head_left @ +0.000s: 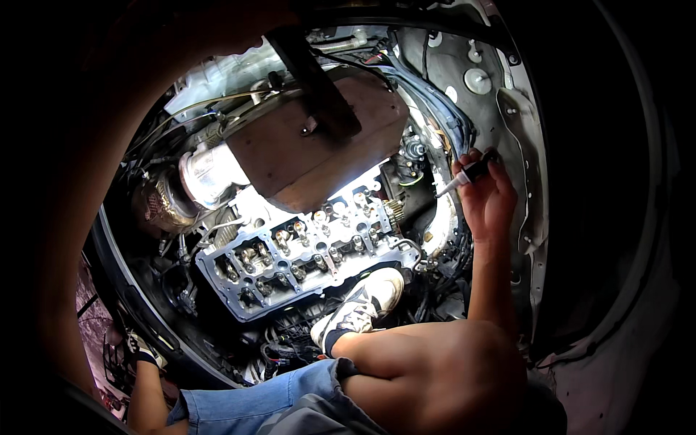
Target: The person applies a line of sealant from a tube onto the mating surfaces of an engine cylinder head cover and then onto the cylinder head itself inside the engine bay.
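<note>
My right hand (487, 201) is raised at the right side of the engine bay and pinches a small dark tube with a white tip (467, 175). The tip points left toward the engine's end. Below and to the left lies the open cylinder head (304, 257), with rows of valve gear showing. My left arm (109, 145) sweeps up the left edge to the top of the picture, dark and blurred. Its hand ends near a dark bar (313, 80) that lies over a brown flat-sided block (319, 141); the fingers are hidden.
My bent knee (435, 370) and denim shorts (254, 399) fill the lower middle. A white sneaker (362, 304) stands on the engine's front edge. A metal heat-shielded exhaust part (206, 174) sits at the left. Grey body panel (518, 130) and wiring run behind the right hand.
</note>
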`<state>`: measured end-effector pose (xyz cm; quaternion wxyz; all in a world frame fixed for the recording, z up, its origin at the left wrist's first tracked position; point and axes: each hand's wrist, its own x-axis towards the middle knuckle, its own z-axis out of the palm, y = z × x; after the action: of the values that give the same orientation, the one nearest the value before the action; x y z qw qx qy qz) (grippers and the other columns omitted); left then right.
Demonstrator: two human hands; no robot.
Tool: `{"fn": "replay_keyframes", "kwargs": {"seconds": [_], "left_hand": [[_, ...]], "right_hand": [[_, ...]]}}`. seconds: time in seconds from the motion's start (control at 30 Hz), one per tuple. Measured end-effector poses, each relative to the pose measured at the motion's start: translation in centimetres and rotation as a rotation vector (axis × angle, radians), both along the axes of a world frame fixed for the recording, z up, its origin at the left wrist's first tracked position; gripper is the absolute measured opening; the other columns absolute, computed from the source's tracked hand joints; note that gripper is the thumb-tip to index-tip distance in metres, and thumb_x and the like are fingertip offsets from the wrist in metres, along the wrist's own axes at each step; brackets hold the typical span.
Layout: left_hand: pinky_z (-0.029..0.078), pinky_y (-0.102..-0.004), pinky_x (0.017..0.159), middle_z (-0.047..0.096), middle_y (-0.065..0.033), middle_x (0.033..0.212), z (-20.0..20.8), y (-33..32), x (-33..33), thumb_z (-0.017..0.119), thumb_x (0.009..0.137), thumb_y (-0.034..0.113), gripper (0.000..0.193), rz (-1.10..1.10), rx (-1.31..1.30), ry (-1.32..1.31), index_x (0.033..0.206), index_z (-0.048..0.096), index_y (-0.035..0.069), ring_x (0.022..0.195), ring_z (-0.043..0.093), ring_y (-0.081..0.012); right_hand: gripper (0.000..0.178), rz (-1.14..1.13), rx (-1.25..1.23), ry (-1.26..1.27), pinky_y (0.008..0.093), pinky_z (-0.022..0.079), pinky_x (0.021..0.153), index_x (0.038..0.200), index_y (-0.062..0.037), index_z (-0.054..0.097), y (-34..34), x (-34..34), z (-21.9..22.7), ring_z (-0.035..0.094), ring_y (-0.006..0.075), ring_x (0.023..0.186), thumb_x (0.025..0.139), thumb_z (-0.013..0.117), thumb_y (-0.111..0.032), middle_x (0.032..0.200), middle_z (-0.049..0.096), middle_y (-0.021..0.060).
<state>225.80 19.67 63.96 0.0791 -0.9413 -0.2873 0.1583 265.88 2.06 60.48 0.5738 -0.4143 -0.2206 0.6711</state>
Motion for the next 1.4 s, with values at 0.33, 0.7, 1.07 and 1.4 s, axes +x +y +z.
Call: {"fn": "replay_keyframes", "kwargs": {"seconds": [0.33, 0.7, 1.07, 1.4], "left_hand": [[0.042, -0.0397, 0.096, 0.054, -0.0164, 0.121, 3.3, -1.6, -0.3, 0.058, 0.073, -0.004, 0.043, 0.281, -0.196, -0.284, 0.116, 0.053, 0.001, 0.112, 0.052, -0.0320], [0.049, -0.0398, 0.084, 0.062, -0.0142, 0.103, 7.6, -0.4, 2.8, 0.068, 0.078, 0.009, 0.032, 0.361, -0.087, -0.541, 0.108, 0.060, 0.001, 0.094, 0.061, -0.0301], [0.045, -0.0421, 0.082, 0.060, -0.0162, 0.099, 3.1, -0.1, -4.3, 0.069, 0.075, 0.004, 0.030, 0.366, -0.162, -0.426, 0.102, 0.058, 0.001, 0.095, 0.058, -0.0355], [0.046, -0.0382, 0.085, 0.059, -0.0156, 0.107, 3.4, -0.3, -2.7, 0.064, 0.077, 0.000, 0.038, 0.589, -0.241, -0.350, 0.114, 0.058, 0.005, 0.101, 0.057, -0.0309]], "right_hand": [[0.034, 0.018, -0.188, 0.417, 0.0275, 0.033, 0.060, 0.068, -0.0121, 0.042, 3.1, -3.3, -1.1, 0.040, 0.0154, 0.064, 0.091, 0.049, -0.036, 0.068, 0.040, 0.0012], [0.024, 0.028, -0.205, 0.201, 0.0360, 0.038, 0.069, 0.073, -0.0123, 0.048, 1.3, 0.4, -1.8, 0.048, 0.0177, 0.068, 0.091, 0.046, -0.028, 0.070, 0.049, 0.0032], [0.020, -0.006, -0.364, 0.232, 0.0410, 0.040, 0.080, 0.078, -0.0068, 0.048, 1.8, -2.8, -3.2, 0.048, 0.0230, 0.078, 0.088, 0.045, -0.024, 0.080, 0.048, 0.0080], [0.035, 0.126, -0.260, 0.370, 0.0329, 0.041, 0.070, 0.102, 0.0003, 0.056, 1.7, -2.9, -3.9, 0.053, 0.0222, 0.080, 0.086, 0.054, -0.031, 0.090, 0.056, 0.0115]]}}
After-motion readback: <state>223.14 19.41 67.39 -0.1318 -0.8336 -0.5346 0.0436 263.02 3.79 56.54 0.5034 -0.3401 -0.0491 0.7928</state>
